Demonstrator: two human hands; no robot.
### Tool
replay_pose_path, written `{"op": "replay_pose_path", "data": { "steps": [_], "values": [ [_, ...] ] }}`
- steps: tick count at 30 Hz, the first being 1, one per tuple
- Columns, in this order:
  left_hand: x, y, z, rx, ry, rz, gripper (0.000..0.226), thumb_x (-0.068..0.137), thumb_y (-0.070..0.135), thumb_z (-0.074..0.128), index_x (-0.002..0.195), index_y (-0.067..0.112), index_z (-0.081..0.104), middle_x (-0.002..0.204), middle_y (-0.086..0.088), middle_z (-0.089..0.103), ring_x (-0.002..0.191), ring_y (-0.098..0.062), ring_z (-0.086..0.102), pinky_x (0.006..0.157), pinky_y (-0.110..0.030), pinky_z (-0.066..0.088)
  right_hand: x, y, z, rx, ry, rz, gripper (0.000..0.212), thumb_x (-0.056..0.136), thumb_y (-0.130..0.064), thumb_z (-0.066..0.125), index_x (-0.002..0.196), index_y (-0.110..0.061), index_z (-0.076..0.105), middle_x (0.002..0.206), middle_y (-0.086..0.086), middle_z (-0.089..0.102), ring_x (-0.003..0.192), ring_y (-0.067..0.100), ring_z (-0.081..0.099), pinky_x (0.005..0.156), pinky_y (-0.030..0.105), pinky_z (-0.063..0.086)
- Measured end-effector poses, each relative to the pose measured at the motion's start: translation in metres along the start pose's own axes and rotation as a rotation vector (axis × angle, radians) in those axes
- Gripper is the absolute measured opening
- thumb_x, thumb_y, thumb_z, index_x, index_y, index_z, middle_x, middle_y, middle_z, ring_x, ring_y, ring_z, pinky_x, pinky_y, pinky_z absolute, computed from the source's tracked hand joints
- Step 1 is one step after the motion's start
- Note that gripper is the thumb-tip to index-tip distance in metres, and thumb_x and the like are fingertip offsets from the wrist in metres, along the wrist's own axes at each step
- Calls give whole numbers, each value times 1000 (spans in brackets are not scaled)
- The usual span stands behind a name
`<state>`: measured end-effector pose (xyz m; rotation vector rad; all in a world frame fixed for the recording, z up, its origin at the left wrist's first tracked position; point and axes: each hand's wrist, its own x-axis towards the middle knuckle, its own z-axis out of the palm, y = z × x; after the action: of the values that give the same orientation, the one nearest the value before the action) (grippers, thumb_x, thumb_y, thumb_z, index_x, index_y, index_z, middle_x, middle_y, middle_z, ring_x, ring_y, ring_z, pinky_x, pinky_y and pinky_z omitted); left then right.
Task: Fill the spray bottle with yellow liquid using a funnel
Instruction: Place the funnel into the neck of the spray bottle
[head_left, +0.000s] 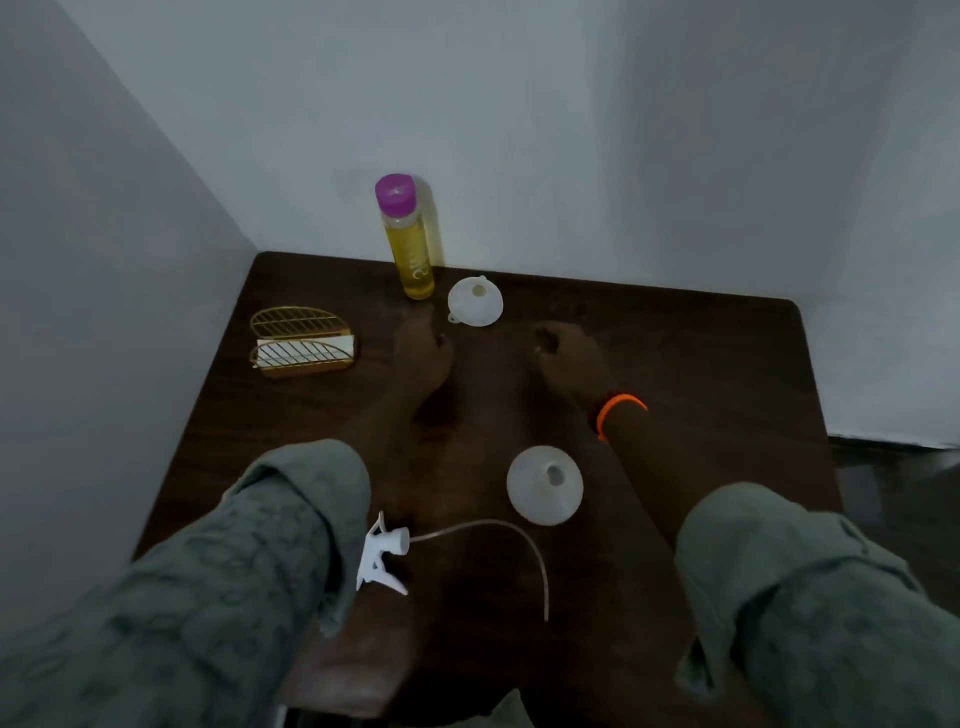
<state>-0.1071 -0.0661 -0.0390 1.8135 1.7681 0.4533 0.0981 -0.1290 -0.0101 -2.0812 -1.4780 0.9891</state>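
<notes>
A: Both hands out over the dark wooden counter (675, 364), neither holding anything. Left hand (423, 353) lies with fingers extended toward the funnel; right hand (569, 358), orange band (618, 410) at the wrist, has fingers loosely curled. Dim light, so finer detail is hard to read.

B: Layout, left to right?

A: Gold wire napkin holder (304, 340) far left. White trigger spray head with its curved dip tube (384, 556) lies near, unscrewed. Tall clear bottle of yellow liquid, purple cap (408, 234), stands at the back wall. Small white plastic funnel (475, 302) just beside it. Round translucent spray bottle (545, 486), neck open, sits near.

B: Risks?

A: Funnel seated crooked could tip and spill. A forearm could knock the light, empty bottle, likely.
</notes>
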Motion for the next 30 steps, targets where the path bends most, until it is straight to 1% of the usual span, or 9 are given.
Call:
{"op": "replay_pose_path", "data": {
  "steps": [7,10,14,16,19,22,24,27,30],
  "values": [
    [39,-7,19,-29,-10,41,51,82,37,39,126,18,57,125,-9,65,116,-27,61,103,-46,48,58,-11,23,64,-164,-35,68,89,-7,56,153,-8,33,157,12,38,145,27,35,121,38,27],
    [29,9,14,-79,-20,67,47,86,25,45,126,7,61,126,-15,64,118,-31,60,106,-44,46,77,2,37,176,-165,-102,72,77,-19,54,148,-14,44,148,9,51,138,24,47,116,46,39],
    [24,7,12,-101,5,62,54,87,33,42,134,12,56,135,-11,60,127,-28,55,110,-45,43,66,-8,28,237,-95,-128,55,85,-5,56,139,-11,55,138,9,61,130,23,55,111,42,44],
    [13,21,1,-136,-11,43,48,91,23,47,137,12,55,137,-10,59,128,-26,54,110,-40,43,58,-11,21,268,-20,-100,48,84,-13,59,132,-14,62,129,7,67,121,20,61,105,42,49],
    [-6,38,-13,-202,31,80,37,96,10,53,132,9,60,130,-8,65,120,-20,59,101,-30,47,37,-17,4,282,97,-79,36,86,-24,64,120,-17,71,118,4,72,110,16,67,98,41,54],
    [-29,46,-25,-236,40,135,33,97,13,54,129,10,63,125,-6,68,114,-17,63,96,-29,51,6,-28,-18,323,232,-96,22,90,-24,66,109,-16,75,106,1,75,100,11,69,91,37,58],
    [-47,53,-35,-270,16,137,33,98,19,55,130,14,63,124,-2,69,109,-11,65,92,-27,55,-20,-34,-32,351,298,-100,16,90,-22,67,102,-17,77,96,-3,76,92,7,70,84,36,61],
    [-80,69,-57,-361,-54,157,31,97,17,60,127,17,66,115,5,71,89,4,67,73,-12,55,-63,-39,-50,373,352,-91,12,89,-19,70,97,-16,78,90,-4,76,84,10,72,75,40,63],
    [-117,79,-78,-437,-117,179,30,96,15,61,125,18,67,109,7,72,83,14,65,67,-7,53,-109,-40,-62,379,370,-90,8,88,-18,71,93,-18,77,86,-5,75,78,12,73,70,40,63]
  ]
}}
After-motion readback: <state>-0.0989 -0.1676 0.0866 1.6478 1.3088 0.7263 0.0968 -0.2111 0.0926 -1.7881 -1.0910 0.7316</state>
